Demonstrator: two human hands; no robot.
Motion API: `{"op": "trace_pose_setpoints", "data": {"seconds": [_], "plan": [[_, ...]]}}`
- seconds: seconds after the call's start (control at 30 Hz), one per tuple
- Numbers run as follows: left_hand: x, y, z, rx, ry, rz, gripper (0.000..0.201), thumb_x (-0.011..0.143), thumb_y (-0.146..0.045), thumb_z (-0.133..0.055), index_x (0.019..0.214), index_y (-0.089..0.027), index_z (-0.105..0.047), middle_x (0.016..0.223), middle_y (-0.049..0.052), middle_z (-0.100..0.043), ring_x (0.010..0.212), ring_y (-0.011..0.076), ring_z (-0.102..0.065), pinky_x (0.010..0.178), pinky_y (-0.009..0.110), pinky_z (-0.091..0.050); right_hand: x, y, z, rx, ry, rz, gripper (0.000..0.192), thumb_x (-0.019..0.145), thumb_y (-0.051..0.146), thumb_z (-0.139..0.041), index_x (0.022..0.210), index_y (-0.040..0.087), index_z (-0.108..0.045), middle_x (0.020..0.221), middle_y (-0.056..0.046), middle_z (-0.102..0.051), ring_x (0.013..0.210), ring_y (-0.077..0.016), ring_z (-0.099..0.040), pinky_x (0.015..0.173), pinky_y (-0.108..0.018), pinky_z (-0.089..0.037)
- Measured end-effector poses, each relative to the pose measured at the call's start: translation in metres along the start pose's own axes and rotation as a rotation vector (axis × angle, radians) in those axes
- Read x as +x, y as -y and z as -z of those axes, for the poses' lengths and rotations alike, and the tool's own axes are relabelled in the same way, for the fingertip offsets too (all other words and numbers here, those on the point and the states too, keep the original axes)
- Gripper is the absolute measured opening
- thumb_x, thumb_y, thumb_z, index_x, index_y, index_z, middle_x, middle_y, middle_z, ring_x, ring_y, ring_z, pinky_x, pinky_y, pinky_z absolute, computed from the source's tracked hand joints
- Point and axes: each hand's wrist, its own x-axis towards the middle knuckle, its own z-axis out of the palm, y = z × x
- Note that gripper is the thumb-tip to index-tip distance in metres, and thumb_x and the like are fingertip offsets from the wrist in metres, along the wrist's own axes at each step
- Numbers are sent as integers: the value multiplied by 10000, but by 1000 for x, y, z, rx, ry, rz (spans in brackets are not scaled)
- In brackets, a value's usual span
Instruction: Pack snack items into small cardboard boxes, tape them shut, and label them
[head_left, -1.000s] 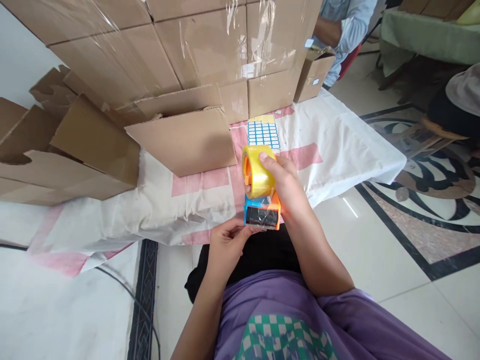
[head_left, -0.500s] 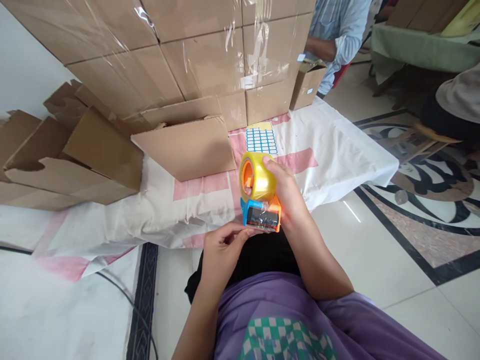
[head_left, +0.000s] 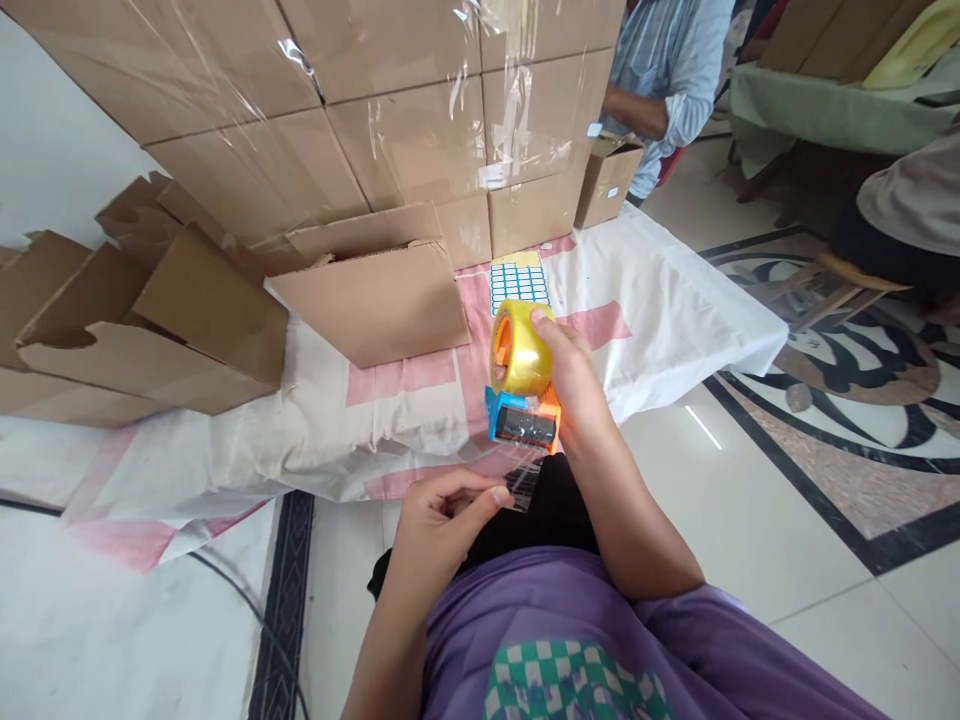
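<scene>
Head view: right hand (head_left: pixel 568 372) grips the tape dispenser (head_left: pixel 523 400) over the lap, thumb on the yellow roll (head_left: pixel 520 346). Left hand (head_left: pixel 439 512) is pinching the clear tape end (head_left: pixel 523 482), which half a second ago sat at the blade and now is stretched out toward the body. Flat cardboard (head_left: pixel 375 300) and label sheet (head_left: pixel 519 283) lie on the cloth (head_left: pixel 675 300) ahead.

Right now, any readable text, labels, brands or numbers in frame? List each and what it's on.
None can be read.
Sticker sheet: rows of blue-bordered labels under a yellow header; any print is too small to tell.
Small carton: a pale tag on its flap, too small to read.
Tape dispenser and tape roll in the right hand: no lettering shows.
Stacked cartons: plain faces, no print shows.
</scene>
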Motion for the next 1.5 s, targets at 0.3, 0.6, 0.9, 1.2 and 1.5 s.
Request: {"op": "trace_pose_setpoints", "data": {"seconds": [0.3, 0.6, 0.9, 1.2, 1.5], "plan": [[-15, -11, 4, -30, -83, -26, 145, 762, -340, -771, 756, -199, -802, 675, 41, -753, 328, 18, -310, 303, 173, -158, -4, -6, 1, -6, -13, 235, 373, 850, 587, -659, 836, 217, -614, 740, -47, -669, 761, -254, -719, 661, -389, -598], [-6, -10, -5, 26, -260, -11, 189, 741, -369, -769, 689, -187, -769, 638, 22, -730, 398, 52, -393, 377, 186, -253, -13, 0, -2, -52, -35, 300, 387, 841, 614, -663, 903, 234, -623, 760, -39, -660, 792, -241, -709, 648, -352, -594], [5, 0, -15, 165, -387, -181, 230, 765, -360, -764, 608, -195, -732, 594, -3, -705, 570, 138, -605, 565, 231, -447, -24, 4, -5, 62, 48, 174, 346, 863, 576, -654, 886, 232, -624, 735, -31, -665, 736, -224, -707, 631, -350, -586], [17, 5, -24, 112, -434, -236, 284, 780, -348, -744, 560, -187, -661, 525, -29, -634, 511, 115, -531, 542, 231, -424, -17, -7, -1, 62, 47, 22, 487, 836, 713, -601, 839, 228, -635, 697, -51, -664, 697, -259, -691, 628, -408, -577], [15, 10, -21, 143, -412, -235, 304, 791, -372, -748, 567, -183, -664, 529, -30, -629, 526, 114, -527, 556, 233, -419, -15, -15, 1, 108, 14, 52, 492, 837, 708, -614, 858, 217, -641, 721, -47, -671, 645, -224, -664, 610, -383, -570]]}}
